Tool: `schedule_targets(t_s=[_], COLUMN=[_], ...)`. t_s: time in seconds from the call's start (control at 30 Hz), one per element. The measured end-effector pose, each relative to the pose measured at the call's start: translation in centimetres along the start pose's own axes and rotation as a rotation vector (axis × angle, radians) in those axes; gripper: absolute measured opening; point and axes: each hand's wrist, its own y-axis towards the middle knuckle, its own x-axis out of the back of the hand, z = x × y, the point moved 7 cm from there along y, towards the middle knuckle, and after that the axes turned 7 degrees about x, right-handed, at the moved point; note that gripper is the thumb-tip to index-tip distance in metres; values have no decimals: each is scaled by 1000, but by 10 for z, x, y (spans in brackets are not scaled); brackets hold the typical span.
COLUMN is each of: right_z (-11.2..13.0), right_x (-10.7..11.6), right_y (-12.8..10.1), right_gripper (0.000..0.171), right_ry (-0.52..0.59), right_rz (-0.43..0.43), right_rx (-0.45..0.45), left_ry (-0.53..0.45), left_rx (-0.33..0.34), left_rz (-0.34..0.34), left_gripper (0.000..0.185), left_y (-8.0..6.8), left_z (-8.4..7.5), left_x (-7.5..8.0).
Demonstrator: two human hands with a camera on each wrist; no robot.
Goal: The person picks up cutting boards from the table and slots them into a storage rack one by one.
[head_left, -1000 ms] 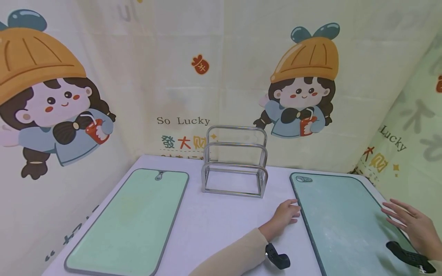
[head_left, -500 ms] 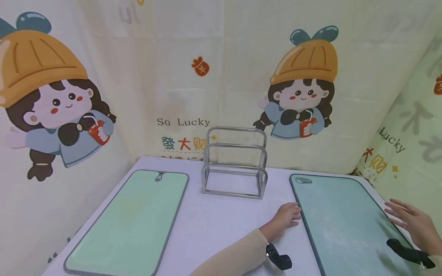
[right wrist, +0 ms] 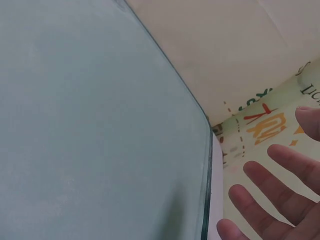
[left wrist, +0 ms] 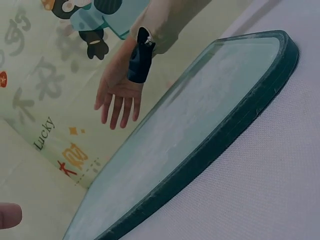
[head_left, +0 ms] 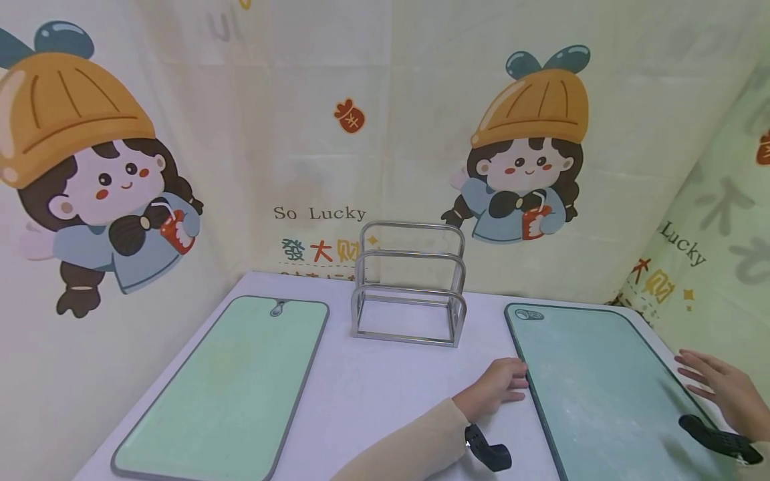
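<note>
A blue-green cutting board with a dark rim lies flat on the right side of the table. My left hand is at its left edge, fingers loosely bent toward the rim; whether they touch it is hard to tell. Only one fingertip of that hand shows in the left wrist view. Over the board's right edge, my right hand hovers with spread fingers and holds nothing. The right wrist view shows its fingers apart from the board's edge.
A three-hoop metal rack stands at the back middle of the white table. A pale green cutting board with a grey rim lies at the left. Printed cloth hangs behind and at both sides.
My left hand has slid slightly nearer and to the right along the board's left edge. My right hand has drifted a little to the right. The boards and rack stay put.
</note>
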Motion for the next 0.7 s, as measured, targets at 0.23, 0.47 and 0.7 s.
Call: schedule_targets(t_s=[0.23, 0.47, 0.7], right_z=[10, 5, -6], right_x=[-10, -9, -5], right_y=[-12, -11, -3], right_gripper=[82, 82, 80], right_ry=[93, 117, 30], right_rz=[164, 242, 302], right_rx=[-72, -96, -77], left_ry=[-27, -27, -33], left_rx=[18, 25, 34], left_rz=[13, 25, 26], left_gripper=[39, 39, 39], left_y=[0, -1, 1], left_z=[1, 1, 0], left_x=[-1, -2, -4])
